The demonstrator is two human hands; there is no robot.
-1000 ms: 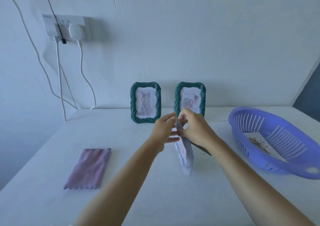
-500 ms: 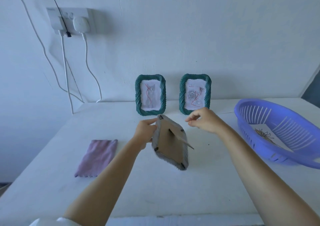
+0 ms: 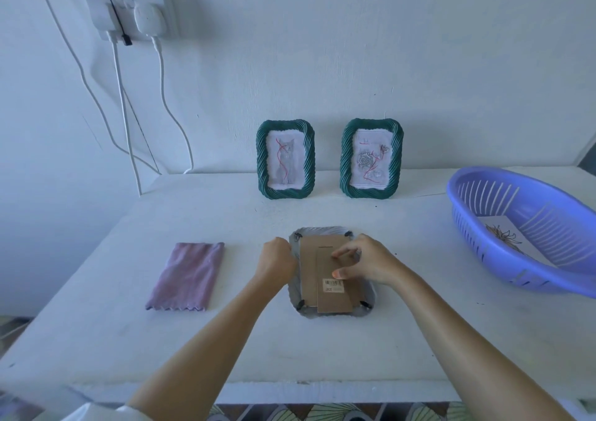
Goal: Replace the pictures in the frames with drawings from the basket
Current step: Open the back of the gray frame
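A white frame (image 3: pixel 322 313) lies face down on the table, its brown cardboard back (image 3: pixel 314 278) up. My left hand (image 3: pixel 277 259) is curled against the frame's left edge, gripping it. The fingers of my right hand (image 3: pixel 364 264) rest spread on the cardboard back and its folded stand. Two green frames stand against the wall: one (image 3: pixel 285 159) holds a cat drawing, the other (image 3: pixel 371 159) a rose drawing. At the right, a purple basket (image 3: pixel 548 227) holds a sheet with a flower drawing (image 3: pixel 503 237).
A folded pink cloth (image 3: pixel 187 275) lies on the table to the left of the frame. White cables (image 3: pixel 125 108) hang from a wall socket (image 3: pixel 125 8) at the upper left. The table's front edge (image 3: pixel 290 391) runs just below my forearms.
The white frame was upright in both hands, then tipped back side up, and now lies flat face down. My right hand has come down onto its back.
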